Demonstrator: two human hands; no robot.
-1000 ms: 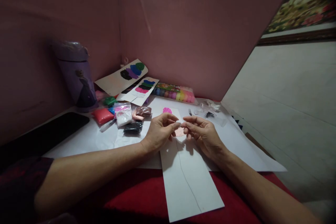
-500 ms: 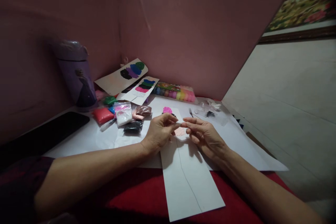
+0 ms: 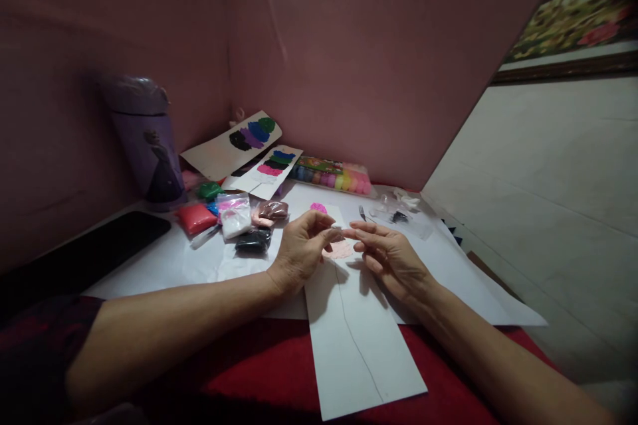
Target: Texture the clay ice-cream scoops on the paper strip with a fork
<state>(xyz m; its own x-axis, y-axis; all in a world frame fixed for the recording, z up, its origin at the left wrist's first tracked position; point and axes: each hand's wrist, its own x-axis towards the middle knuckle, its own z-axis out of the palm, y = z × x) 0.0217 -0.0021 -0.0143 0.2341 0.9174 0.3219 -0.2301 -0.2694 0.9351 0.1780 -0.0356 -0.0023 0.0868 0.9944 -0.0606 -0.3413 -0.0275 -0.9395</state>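
Note:
My left hand [image 3: 302, 249] is closed, with thumb and index finger pinching a small piece of white clay [image 3: 337, 228]. My right hand [image 3: 389, 252] meets it from the other side, its thumb and forefinger tips close together at the clay's edge and the other fingers loosely curled. Below both hands lies a long white card [image 3: 361, 345] with a thin pencil line running down it. Pale pink clay [image 3: 341, 250] is spread on the card under my fingers, and a bright pink patch [image 3: 318, 208] shows at its far end. My hands hide the part between.
Several clay packets, among them red [image 3: 196, 218], white [image 3: 236, 222] and black [image 3: 253, 241], lie left of my hands. Behind are two cards with coloured bands [image 3: 275, 165] and a clay set [image 3: 331, 176]. A small fork [image 3: 362, 213], purple tumbler [image 3: 148, 146] and dark phone-like slab [image 3: 109, 246] surround them.
The white clay now shows more plainly between my fingertips, as my left fingers have shifted around it. My right fingertips have moved slightly. The card stays in place.

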